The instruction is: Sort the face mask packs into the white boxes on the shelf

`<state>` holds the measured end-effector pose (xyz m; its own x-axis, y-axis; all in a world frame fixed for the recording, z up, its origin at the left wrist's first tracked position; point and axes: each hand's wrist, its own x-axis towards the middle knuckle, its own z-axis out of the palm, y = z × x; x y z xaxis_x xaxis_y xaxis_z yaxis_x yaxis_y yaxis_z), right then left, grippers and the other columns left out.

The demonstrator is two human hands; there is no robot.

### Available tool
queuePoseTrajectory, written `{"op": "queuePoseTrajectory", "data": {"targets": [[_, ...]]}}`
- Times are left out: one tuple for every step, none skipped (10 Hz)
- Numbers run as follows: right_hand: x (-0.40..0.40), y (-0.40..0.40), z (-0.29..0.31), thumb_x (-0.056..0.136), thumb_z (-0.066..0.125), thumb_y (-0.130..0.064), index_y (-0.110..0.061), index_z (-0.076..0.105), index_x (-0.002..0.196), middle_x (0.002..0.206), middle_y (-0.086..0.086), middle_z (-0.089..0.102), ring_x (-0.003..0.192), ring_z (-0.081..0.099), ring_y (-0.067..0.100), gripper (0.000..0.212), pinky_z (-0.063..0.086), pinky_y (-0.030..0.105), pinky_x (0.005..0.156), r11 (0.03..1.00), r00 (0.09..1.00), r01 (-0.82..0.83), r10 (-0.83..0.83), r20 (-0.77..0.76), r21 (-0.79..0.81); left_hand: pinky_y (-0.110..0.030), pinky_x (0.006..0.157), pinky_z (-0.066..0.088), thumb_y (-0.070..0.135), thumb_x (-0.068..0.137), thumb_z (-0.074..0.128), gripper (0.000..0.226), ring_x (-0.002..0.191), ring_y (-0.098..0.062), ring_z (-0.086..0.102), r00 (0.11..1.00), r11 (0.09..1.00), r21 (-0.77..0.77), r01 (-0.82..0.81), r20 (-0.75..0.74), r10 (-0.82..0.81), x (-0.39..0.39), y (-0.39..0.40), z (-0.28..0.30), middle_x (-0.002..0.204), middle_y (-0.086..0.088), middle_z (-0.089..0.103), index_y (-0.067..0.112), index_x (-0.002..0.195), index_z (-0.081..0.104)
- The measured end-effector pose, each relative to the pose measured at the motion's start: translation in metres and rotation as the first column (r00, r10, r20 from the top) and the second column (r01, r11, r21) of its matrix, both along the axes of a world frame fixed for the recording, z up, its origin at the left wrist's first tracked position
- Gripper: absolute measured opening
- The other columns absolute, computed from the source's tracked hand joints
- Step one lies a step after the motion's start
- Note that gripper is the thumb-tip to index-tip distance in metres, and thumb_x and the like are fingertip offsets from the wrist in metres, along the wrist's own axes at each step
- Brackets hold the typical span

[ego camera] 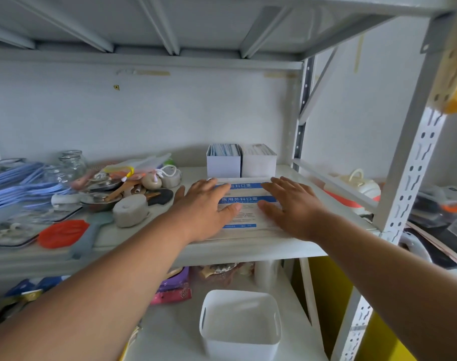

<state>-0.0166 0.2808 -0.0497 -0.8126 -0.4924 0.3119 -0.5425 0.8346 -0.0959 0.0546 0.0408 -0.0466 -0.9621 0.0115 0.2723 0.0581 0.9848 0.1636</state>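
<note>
Clutter (97,188): mid-left on the shelf (248,247); glass jars, round grey stones, a flat orange piece.
Left hand (209,207): centre frame, flat, fingers straight, pressing the packs (248,204).
Packs: flat white paper stack with blue bands, between both hands.
Right hand (289,204): flat, fingers spread, on the stack's right edge.
Boxes (241,162): two square white cartons just behind, packs upright inside.
Bin (240,324): lower centre, smooth white plastic.

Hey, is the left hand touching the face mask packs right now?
Touching. The head view shows the left hand lying flat on the face mask packs, its fingers covering the blue print.
</note>
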Motion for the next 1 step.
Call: {"op": "queuePoseTrajectory", "data": {"targets": [[0.014, 0.0017, 0.0093, 0.114, 0.032, -0.067, -0.034, 0.03, 0.175, 0.185, -0.001, 0.025, 0.172, 0.015, 0.022, 0.07, 0.009, 0.047, 0.138, 0.999, 0.999, -0.012, 0.01, -0.032, -0.047, -0.058, 0.129, 0.015, 0.078, 0.102, 0.029, 0.077, 0.163, -0.018, 0.012, 0.997, 1.0, -0.024, 0.016, -0.071, -0.017, 0.0117, 0.0012, 0.0077, 0.177, 0.004, 0.016, 0.039, 0.167, 0.019]]}}
